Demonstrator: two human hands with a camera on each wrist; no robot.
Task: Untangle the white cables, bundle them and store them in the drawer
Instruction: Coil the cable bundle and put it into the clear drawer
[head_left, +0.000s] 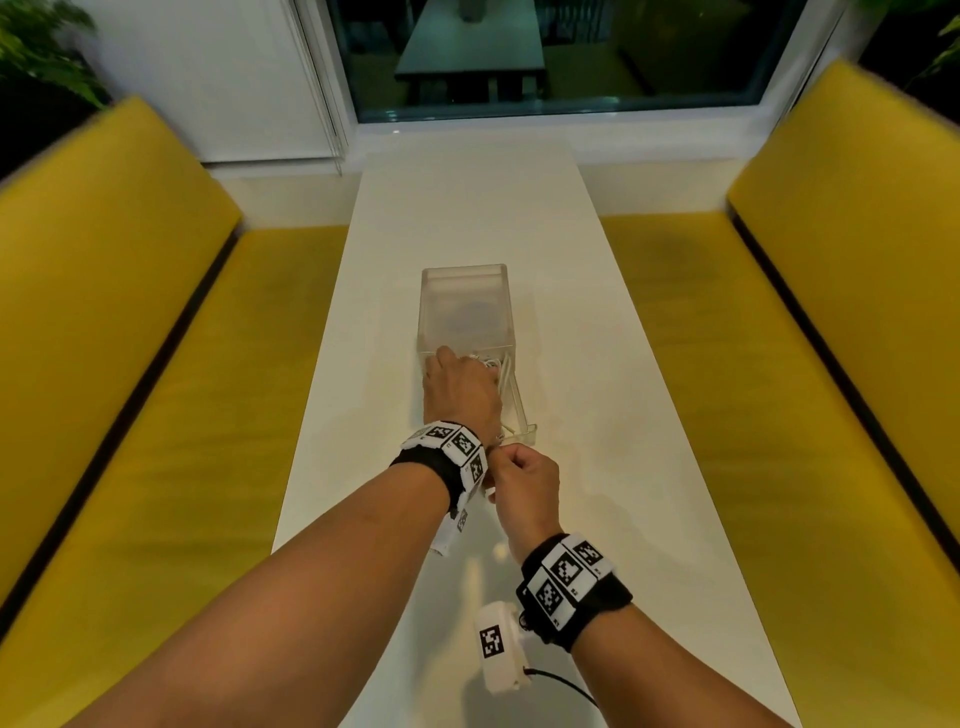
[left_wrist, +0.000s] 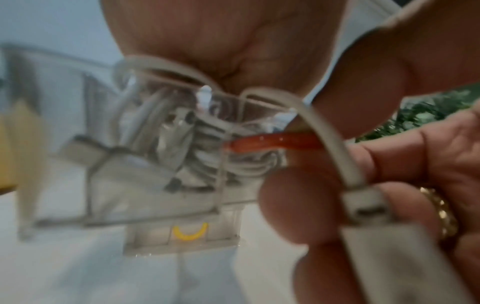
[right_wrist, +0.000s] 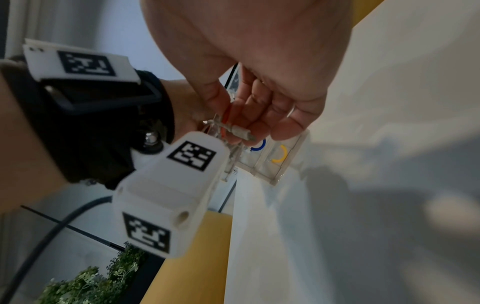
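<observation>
right hand (head_left: 522, 480) fingers (right_wrist: 255, 115) curled, pinching the plug end of one of the white cables (left_wrist: 335, 148) just short of the drawer front; an orange band (left_wrist: 272, 142) shows by the same fingers, what it wraps is too blurred to tell

left hand (head_left: 457, 387) is palm down inside the pulled-out clear drawer (head_left: 522, 410), over the coiled bulk of the white cables. finger state: cannot tell, fingertips are hidden and the wrist view is blurred. my read: it pins the bundle so it doesn't spring out while the right feeds in the loose tail

drawer sits mid white table (head_left: 597, 364), open toward the person, case (head_left: 465, 306) behind it

pose: left forearm stretched forward, wrist over the drawer front; right wrist tucked just behind the left wristband, fist knuckles up

judgement: storing step, nearly done, tail and closing left
</observation>
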